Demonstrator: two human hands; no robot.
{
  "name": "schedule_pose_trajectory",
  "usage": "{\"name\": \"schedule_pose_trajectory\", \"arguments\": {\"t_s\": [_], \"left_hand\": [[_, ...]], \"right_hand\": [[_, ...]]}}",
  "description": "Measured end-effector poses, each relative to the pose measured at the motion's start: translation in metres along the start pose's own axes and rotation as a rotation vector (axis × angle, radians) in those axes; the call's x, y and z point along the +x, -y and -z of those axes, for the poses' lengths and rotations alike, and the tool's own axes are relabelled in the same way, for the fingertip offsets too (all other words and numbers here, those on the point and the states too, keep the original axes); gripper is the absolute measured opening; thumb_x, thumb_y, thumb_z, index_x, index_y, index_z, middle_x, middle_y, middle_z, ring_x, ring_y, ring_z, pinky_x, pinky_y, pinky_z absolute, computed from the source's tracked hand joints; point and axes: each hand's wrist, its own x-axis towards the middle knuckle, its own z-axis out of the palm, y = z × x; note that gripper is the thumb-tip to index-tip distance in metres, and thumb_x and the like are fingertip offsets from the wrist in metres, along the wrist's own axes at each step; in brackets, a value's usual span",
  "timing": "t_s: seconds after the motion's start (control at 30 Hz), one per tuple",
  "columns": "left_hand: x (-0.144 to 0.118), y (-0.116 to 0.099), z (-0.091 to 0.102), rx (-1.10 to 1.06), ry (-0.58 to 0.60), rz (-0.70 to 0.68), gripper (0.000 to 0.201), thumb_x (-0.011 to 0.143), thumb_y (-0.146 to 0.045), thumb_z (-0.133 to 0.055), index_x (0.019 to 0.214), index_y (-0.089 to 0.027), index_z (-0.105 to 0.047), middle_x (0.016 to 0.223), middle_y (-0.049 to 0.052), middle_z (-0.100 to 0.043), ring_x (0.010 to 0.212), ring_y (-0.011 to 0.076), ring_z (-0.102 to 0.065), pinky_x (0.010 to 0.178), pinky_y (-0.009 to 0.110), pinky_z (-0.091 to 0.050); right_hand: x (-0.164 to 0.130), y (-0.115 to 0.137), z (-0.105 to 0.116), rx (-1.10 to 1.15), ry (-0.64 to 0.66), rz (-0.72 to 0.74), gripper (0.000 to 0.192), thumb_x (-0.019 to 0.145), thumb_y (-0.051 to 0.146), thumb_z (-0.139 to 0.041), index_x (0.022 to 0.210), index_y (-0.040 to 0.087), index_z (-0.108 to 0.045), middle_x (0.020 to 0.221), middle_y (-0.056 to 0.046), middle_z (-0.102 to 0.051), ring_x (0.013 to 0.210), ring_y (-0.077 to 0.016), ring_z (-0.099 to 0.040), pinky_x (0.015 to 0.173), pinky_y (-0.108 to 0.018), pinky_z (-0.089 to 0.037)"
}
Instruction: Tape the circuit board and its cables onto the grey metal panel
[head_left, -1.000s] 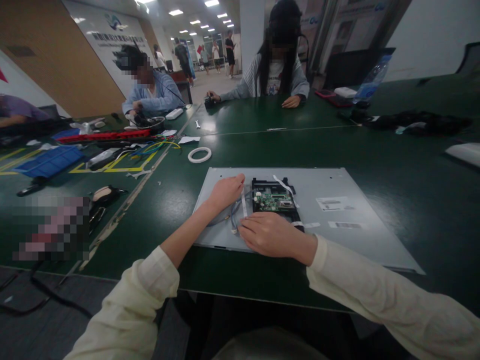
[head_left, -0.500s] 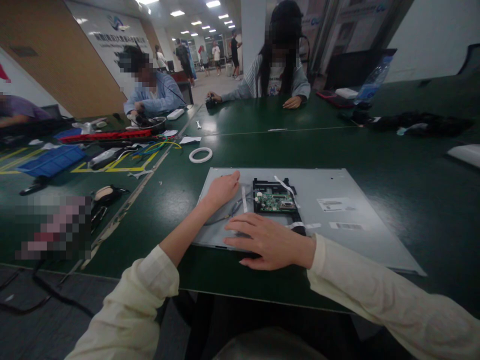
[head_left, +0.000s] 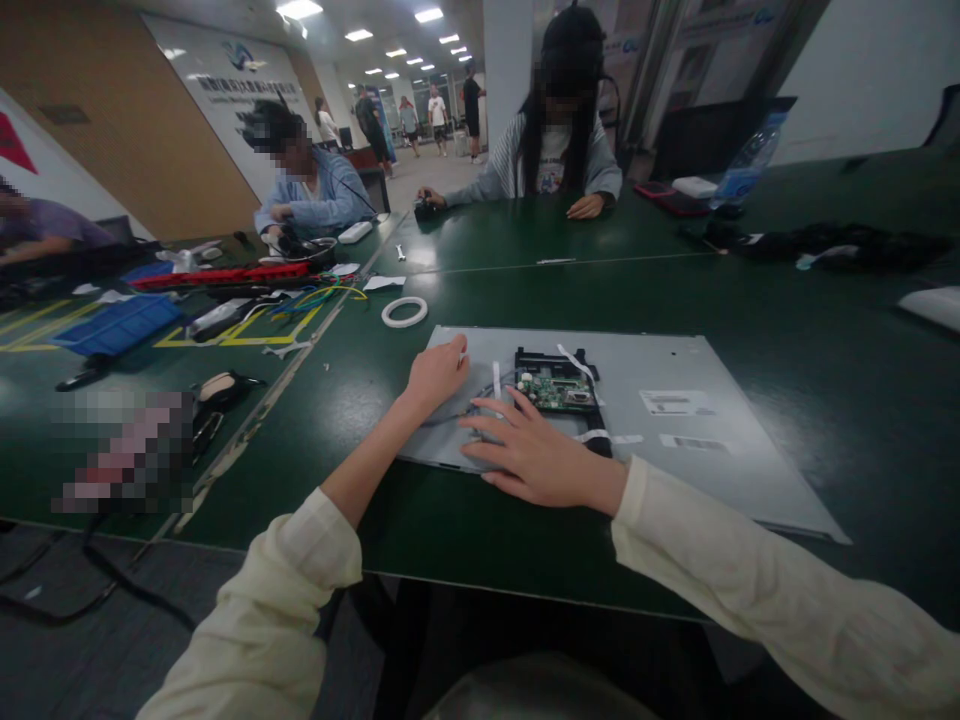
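Observation:
A flat grey metal panel [head_left: 637, 365] lies on the green table in front of me. On it sits a green circuit board [head_left: 555, 390] in a black frame, with strips of white tape and thin grey cables [head_left: 491, 390] to its left. My left hand [head_left: 439, 372] rests at the panel's left side with curled fingers. A small pale bit shows at its fingertips, too small to name. My right hand [head_left: 536, 450] lies over the panel's near edge, just below the board, with its fingers spread. Two white labels [head_left: 675, 402] are stuck to the panel's right part.
A white tape roll [head_left: 405, 311] lies beyond the panel's left corner. Farther left are a blue tray [head_left: 116, 325], wires, a small wrench [head_left: 289, 349] and a blurred-out object [head_left: 135, 450]. Two people sit across the table. A water bottle [head_left: 750, 165] stands at the far right.
The panel has shifted slightly away and to the right. My right hand has moved a little forward with its fingers spread wider. My left hand has drawn slightly left.

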Motion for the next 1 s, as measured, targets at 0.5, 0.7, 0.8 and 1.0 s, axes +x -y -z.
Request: {"name": "schedule_pose_trajectory", "arguments": {"t_s": [0.5,0.7,0.8,1.0], "left_hand": [[-0.006,0.003,-0.001,-0.215,-0.116,-0.027,0.021,0.084,-0.020,-0.042,0.103,-0.017,-0.050,0.105,0.008,-0.055,0.100,0.0203,-0.052,0.086,0.034,-0.042],[-0.007,0.004,-0.004,-0.234,-0.105,-0.058,0.022,0.085,-0.020,-0.041,0.105,-0.016,-0.050,0.106,0.008,-0.054,0.100,0.0191,-0.052,0.086,0.034,-0.042],[-0.008,0.005,-0.005,-0.231,-0.086,-0.056,0.022,0.085,-0.020,-0.041,0.104,-0.016,-0.050,0.106,0.008,-0.053,0.098,0.0185,-0.052,0.085,0.032,-0.043],[-0.007,0.008,-0.009,-0.206,-0.086,-0.117,0.019,0.085,-0.021,-0.041,0.100,-0.016,-0.051,0.101,0.007,-0.053,0.093,0.0173,-0.052,0.082,0.030,-0.043]], "right_hand": [[-0.023,-0.104,-0.010,-0.232,-0.123,-0.453,0.040,0.088,0.037,-0.037,0.124,0.021,-0.046,0.135,-0.011,-0.039,0.127,-0.0315,-0.025,0.099,-0.059,-0.019],[-0.053,-0.147,-0.011,-0.323,-0.129,-0.760,0.042,0.088,0.039,-0.034,0.125,0.023,-0.044,0.135,-0.010,-0.038,0.126,-0.0318,-0.026,0.097,-0.058,-0.022],[-0.075,-0.171,-0.010,-0.375,-0.120,-0.901,0.043,0.087,0.040,-0.035,0.125,0.023,-0.043,0.135,-0.009,-0.038,0.125,-0.0318,-0.026,0.096,-0.058,-0.023],[-0.119,-0.202,0.004,-0.436,-0.129,-1.048,0.047,0.086,0.042,-0.033,0.122,0.015,-0.047,0.127,-0.017,-0.044,0.117,-0.0348,-0.034,0.091,-0.054,-0.029]]}}
